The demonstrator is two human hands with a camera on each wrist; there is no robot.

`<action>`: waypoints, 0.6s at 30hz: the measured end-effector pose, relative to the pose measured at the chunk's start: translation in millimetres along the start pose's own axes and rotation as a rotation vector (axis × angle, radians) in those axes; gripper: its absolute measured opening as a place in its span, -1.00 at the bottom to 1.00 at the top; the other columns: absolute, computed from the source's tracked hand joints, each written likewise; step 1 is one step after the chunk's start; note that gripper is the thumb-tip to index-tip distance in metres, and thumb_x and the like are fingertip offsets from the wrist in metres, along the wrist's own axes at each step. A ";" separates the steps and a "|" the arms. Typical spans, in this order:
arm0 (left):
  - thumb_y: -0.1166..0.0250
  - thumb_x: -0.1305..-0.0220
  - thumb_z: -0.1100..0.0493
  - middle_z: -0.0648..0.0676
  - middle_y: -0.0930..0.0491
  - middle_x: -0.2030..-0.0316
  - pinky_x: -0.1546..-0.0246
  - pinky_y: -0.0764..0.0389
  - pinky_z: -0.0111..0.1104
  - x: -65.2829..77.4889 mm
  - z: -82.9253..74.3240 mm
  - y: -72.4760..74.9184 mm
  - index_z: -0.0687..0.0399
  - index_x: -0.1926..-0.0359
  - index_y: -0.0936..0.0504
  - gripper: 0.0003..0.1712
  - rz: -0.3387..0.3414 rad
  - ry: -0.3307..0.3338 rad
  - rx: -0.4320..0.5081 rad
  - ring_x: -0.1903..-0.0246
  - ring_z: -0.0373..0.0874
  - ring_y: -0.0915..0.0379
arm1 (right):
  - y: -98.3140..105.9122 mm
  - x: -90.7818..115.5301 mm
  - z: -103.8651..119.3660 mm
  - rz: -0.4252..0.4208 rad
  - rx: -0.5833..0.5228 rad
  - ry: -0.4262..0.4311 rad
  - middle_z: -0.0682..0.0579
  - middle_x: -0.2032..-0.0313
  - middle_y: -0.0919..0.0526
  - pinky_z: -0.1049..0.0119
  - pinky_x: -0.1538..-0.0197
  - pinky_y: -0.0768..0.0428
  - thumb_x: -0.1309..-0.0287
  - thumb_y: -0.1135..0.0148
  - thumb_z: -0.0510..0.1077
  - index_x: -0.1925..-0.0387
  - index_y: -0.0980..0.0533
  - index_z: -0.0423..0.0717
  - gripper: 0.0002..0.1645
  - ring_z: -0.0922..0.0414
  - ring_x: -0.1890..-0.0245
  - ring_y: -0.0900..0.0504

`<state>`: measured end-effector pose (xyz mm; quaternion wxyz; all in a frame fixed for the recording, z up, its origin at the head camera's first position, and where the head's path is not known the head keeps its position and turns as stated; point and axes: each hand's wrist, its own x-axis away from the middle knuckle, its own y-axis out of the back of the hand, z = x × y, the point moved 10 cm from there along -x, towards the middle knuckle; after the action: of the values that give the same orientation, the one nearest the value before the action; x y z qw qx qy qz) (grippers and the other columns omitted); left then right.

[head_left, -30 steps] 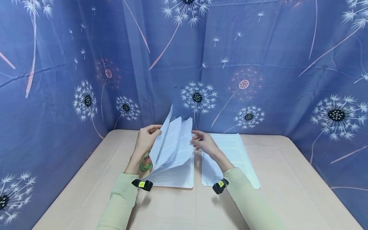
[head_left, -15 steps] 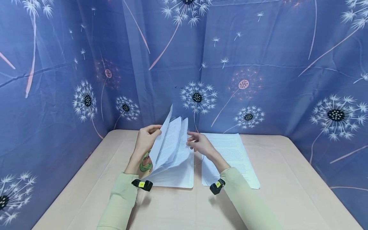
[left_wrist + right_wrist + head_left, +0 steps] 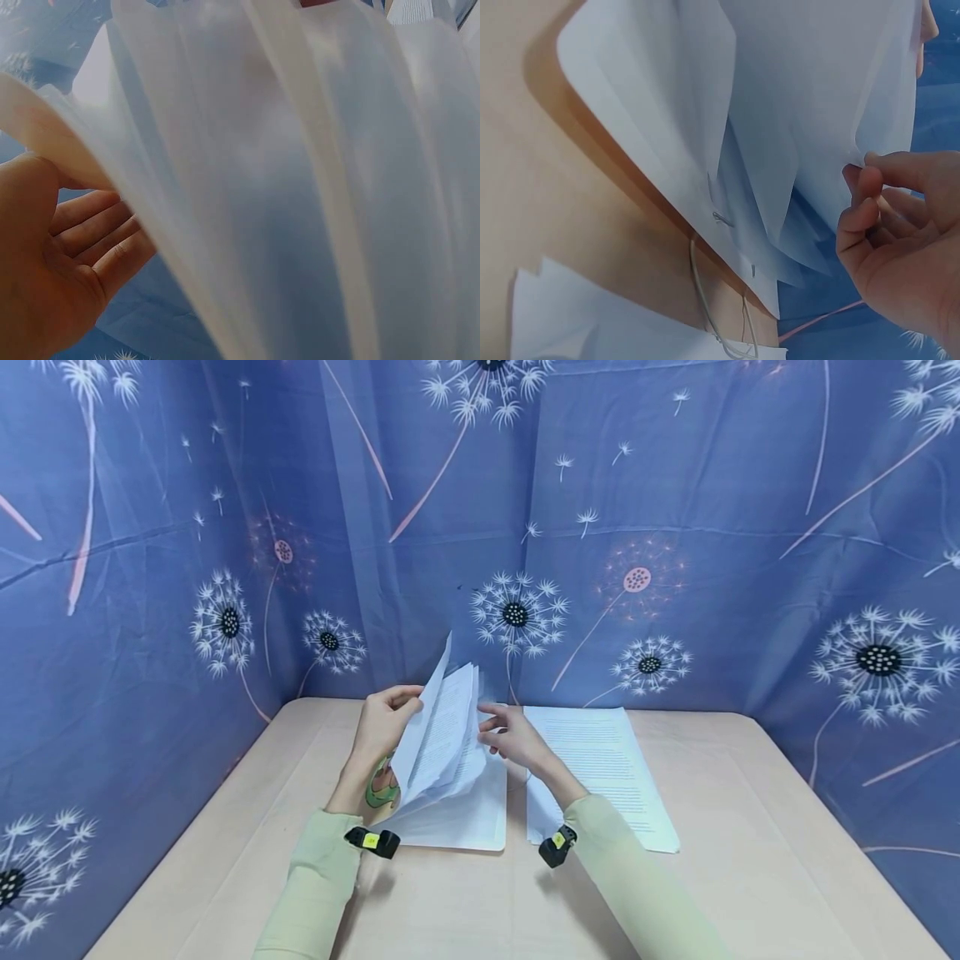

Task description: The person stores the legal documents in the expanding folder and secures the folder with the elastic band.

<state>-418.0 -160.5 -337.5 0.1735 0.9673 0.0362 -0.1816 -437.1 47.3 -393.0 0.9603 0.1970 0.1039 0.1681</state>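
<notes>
An open folder (image 3: pixel 465 833) of printed sheets lies left of the middle in the head view, its pages standing fanned out. A green and brown picture (image 3: pixel 381 783) shows at its left side. My left hand (image 3: pixel 386 720) holds the leftmost raised sheets (image 3: pixel 420 739) at their outer edge, thumb on the near side. My right hand (image 3: pixel 517 739) is at the right edge of the fanned pages; in the right wrist view its thumb and index finger pinch a page (image 3: pixel 832 97). A cord (image 3: pixel 697 277) and a small metal tip (image 3: pixel 721 219) show at the folder's edge.
A stack of printed paper (image 3: pixel 600 760) lies flat right of the folder, partly under my right forearm. Both lie on a table (image 3: pixel 465 910) with a pale cover. A blue dandelion-patterned cloth (image 3: pixel 420 460) hangs behind and on both sides.
My right hand has moved left, and the rightmost raised pages have swung left toward the others. My left hand has stayed in place with its sheets.
</notes>
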 end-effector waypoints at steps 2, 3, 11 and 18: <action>-0.23 -0.32 0.12 0.11 -0.76 0.15 0.56 -0.34 -0.40 0.2 0.0 -0.2 0.02 -0.03 -0.73 -0.69 -0.001 0.000 0.002 0.68 -0.26 -0.22 | -1.2 -0.8 -0.1 -0.007 0.007 -0.001 -0.26 0.04 -0.67 0.41 0.47 -0.45 -0.26 -0.20 -0.32 -0.41 -0.31 -0.19 -0.31 -0.09 0.44 -0.64; -0.23 -0.32 0.12 0.11 -0.76 0.15 0.57 -0.33 -0.40 0.2 0.1 -0.4 0.02 -0.03 -0.73 -0.69 -0.001 0.000 0.003 0.70 -0.26 -0.21 | -1.9 -1.0 0.0 -0.009 0.012 0.001 -0.26 0.05 -0.67 0.41 0.45 -0.47 -0.26 -0.20 -0.32 -0.41 -0.32 -0.20 -0.32 -0.06 0.44 -0.64; -0.23 -0.32 0.12 0.10 -0.76 0.14 0.44 -0.43 -0.40 0.4 0.7 -1.1 0.00 -0.03 -0.73 -0.69 0.003 0.005 -0.006 0.64 -0.26 -0.30 | -9.3 -2.5 0.5 -0.011 0.033 0.010 -0.29 0.06 -0.66 0.40 0.37 -0.54 -0.26 -0.19 -0.34 -0.38 -0.31 -0.32 -0.34 -0.15 0.25 -0.65; -0.23 -0.31 0.13 0.12 -0.76 0.16 0.59 -0.32 -0.44 0.2 -0.7 -1.3 0.01 -0.02 -0.73 -0.70 -0.003 -0.005 0.017 0.74 -0.31 -0.19 | -11.9 -4.7 3.8 -0.021 0.083 0.010 -0.26 0.08 -0.68 0.43 0.46 -0.44 -0.27 -0.18 -0.33 -0.38 -0.31 -0.34 -0.35 0.12 0.51 -0.53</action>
<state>-417.7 -159.0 -337.3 0.1650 0.9682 0.0358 -0.1848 -437.0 34.0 -393.8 0.9525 0.2346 0.1177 0.1548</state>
